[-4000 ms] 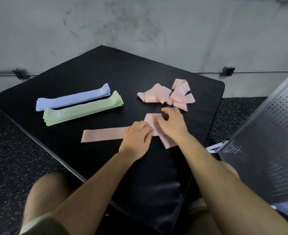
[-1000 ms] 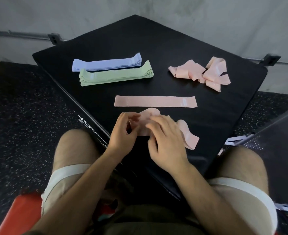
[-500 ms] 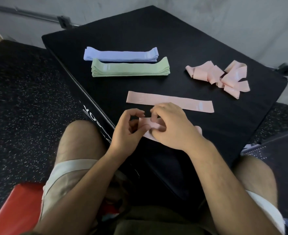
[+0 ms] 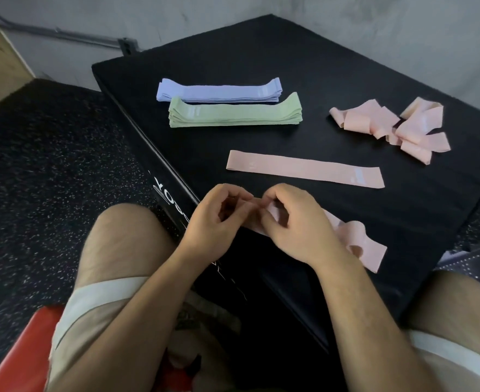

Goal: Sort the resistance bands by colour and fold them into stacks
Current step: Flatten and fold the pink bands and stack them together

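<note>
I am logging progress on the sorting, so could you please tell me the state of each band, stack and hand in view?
purple stack: folded flat, stacked.
green stack: folded flat, stacked, just in front of the purple one.
flat pink band: laid flat, single, untouched.
pink pile: loose, tangled, unfolded.
held pink band: crumpled, partly on the table.
left hand: pinches the held band's end.
right hand: fingers curled, pinches the same band.

A gym corner.
Speckled black rubber flooring (image 4: 49, 165), a bare concrete wall (image 4: 360, 21) and a black padded bench (image 4: 261, 55) carrying stacked, colour-sorted resistance bands (image 4: 233, 116).
</note>
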